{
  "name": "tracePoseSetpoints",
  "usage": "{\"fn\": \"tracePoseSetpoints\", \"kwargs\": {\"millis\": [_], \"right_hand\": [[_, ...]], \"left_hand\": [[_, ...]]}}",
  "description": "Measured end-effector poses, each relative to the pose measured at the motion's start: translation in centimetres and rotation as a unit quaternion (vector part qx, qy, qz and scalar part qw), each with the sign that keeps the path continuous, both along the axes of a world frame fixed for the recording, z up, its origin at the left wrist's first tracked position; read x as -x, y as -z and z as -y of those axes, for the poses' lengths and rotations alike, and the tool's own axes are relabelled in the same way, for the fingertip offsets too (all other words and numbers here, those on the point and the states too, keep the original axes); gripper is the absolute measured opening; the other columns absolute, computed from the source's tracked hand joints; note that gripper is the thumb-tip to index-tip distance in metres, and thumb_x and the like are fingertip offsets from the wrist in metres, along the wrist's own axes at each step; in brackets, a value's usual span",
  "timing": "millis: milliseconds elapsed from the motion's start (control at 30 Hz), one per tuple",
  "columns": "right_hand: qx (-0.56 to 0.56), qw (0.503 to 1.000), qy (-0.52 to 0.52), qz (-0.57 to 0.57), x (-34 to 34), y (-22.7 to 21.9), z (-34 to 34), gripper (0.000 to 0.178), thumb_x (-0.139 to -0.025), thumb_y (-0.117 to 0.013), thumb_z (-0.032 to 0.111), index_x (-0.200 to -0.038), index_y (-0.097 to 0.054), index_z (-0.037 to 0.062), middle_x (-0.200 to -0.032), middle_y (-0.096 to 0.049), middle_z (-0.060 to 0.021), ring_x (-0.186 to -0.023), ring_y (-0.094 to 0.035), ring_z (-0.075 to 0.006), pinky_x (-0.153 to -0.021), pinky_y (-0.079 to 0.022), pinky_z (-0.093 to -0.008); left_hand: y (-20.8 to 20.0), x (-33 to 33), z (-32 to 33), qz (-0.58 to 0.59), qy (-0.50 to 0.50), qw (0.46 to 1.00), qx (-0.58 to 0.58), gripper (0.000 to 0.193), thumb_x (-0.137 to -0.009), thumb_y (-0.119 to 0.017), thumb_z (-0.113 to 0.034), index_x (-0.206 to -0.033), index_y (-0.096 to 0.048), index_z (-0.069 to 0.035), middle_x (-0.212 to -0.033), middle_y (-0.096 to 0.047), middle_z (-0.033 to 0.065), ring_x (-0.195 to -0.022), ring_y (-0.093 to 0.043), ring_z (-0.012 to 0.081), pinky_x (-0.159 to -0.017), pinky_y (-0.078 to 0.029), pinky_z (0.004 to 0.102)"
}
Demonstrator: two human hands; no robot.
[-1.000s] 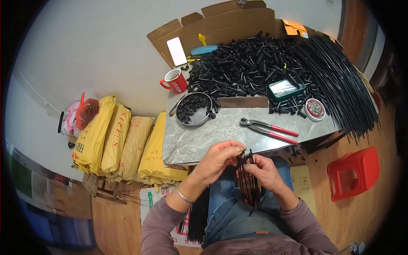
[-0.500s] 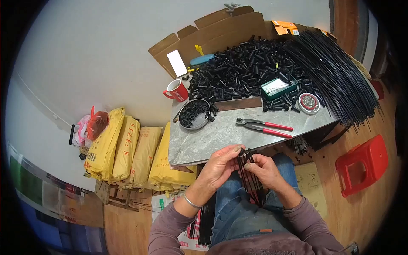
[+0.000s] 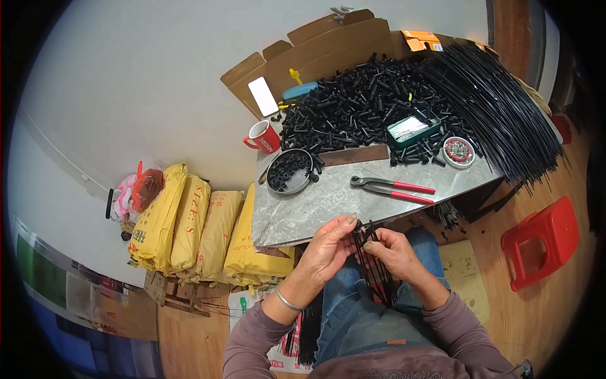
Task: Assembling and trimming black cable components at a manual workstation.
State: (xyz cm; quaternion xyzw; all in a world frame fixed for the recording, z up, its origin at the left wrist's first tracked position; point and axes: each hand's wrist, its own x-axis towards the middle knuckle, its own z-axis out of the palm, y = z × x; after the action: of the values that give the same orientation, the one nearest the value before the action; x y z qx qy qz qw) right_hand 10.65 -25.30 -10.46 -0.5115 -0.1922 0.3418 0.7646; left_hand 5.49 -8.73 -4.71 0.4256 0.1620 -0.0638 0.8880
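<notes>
1. Bundle of slim, straight black rods [image 3: 377, 273]: just off the near edge of the grey marbled bench [image 3: 328, 208], above the blue denim-covered lap [image 3: 344, 325]. Probably held there so both hands reach the top ends.
2. Left hand [image 3: 326, 249]: fingers bunched, thumb and fingertips pinching at the rods' top ends. Can't tell if a separate small piece is pinched too.
3. Right hand [image 3: 396, 254]: fingers wrapped partway, thumb pressing the rods from the side, likely steadying them.
4. Red-handled metal pliers [image 3: 407, 187] lie untouched, handles rightward, likely for easy right-hand reach.
5. Folded brown cardboard [image 3: 334, 43] stands behind the heaped short black tubes [image 3: 353, 104], likely as a backstop.
</notes>
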Motion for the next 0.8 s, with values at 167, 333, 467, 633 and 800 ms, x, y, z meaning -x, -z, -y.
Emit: {"fn": "tracePoseSetpoints", "kwargs": {"millis": [167, 333, 467, 633, 800], "right_hand": [[0.0, 1.0, 0.003, 0.008, 0.1, 0.1, -0.1, 0.013, -0.092, -0.06, 0.012, -0.091, -0.06, -0.0004, -0.079, -0.065, -0.0037, -0.066, -0.058, -0.0065, -0.059, -0.048, -0.022], [0.015, 1.0, 0.013, 0.008, 0.3, -0.1, -0.1, 0.013, -0.091, -0.06, 0.012, -0.09, -0.06, -0.0004, -0.077, -0.065, -0.003, -0.064, -0.056, -0.0059, -0.058, -0.047, -0.022], [0.007, 1.0, 0.021, 0.003, 0.4, 0.2, -0.2, 0.012, -0.091, -0.061, 0.012, -0.09, -0.06, -0.0002, -0.076, -0.064, -0.0029, -0.063, -0.055, -0.0058, -0.058, -0.046, -0.0215], [-0.022, 0.999, 0.04, -0.02, 0.6, -0.2, -0.1, 0.012, -0.091, -0.061, 0.012, -0.09, -0.06, 0.0002, -0.076, -0.063, -0.0021, -0.063, -0.054, -0.0054, -0.058, -0.045, -0.021], [-0.008, 0.999, 0.043, 0.007, 0.4, -0.2, 0.2, 0.014, -0.092, -0.061, 0.013, -0.088, -0.061, 0.0002, -0.074, -0.06, 0.0007, -0.063, -0.051, -0.0052, -0.056, -0.042, -0.0214]], "left_hand": [[0.1, 0.1, 0.1, -0.005, -0.013, 1.0, -0.012, 0.012, -0.091, -0.063, -0.019, -0.099, -0.059, -0.01, -0.091, -0.064, 0.0016, -0.085, -0.061, 0.013, -0.082, -0.048, 0.0326], [0.1, 0.1, 0.3, 0.021, -0.015, 0.998, -0.059, 0.012, -0.09, -0.065, -0.016, -0.098, -0.058, -0.01, -0.091, -0.064, 0.0016, -0.082, -0.061, 0.0119, -0.079, -0.049, 0.0312], [-0.1, 0.1, 0.5, 0.05, -0.01, 0.995, -0.09, 0.017, -0.089, -0.067, -0.016, -0.102, -0.06, -0.008, -0.089, -0.064, 0.0004, -0.079, -0.059, 0.0096, -0.075, -0.047, 0.0262], [-1.2, 0.2, 1.1, 0.073, -0.006, 0.97, -0.232, 0.029, -0.086, -0.071, -0.017, -0.112, -0.063, -0.005, -0.088, -0.063, -0.0025, -0.074, -0.052, 0.0042, -0.068, -0.042, 0.018], [-1.3, 0.4, 1.6, 0.106, -0.015, 0.958, -0.265, 0.028, -0.085, -0.071, -0.014, -0.111, -0.064, -0.006, -0.087, -0.061, -0.0032, -0.073, -0.051, 0.0035, -0.065, -0.041, 0.0178]]}}
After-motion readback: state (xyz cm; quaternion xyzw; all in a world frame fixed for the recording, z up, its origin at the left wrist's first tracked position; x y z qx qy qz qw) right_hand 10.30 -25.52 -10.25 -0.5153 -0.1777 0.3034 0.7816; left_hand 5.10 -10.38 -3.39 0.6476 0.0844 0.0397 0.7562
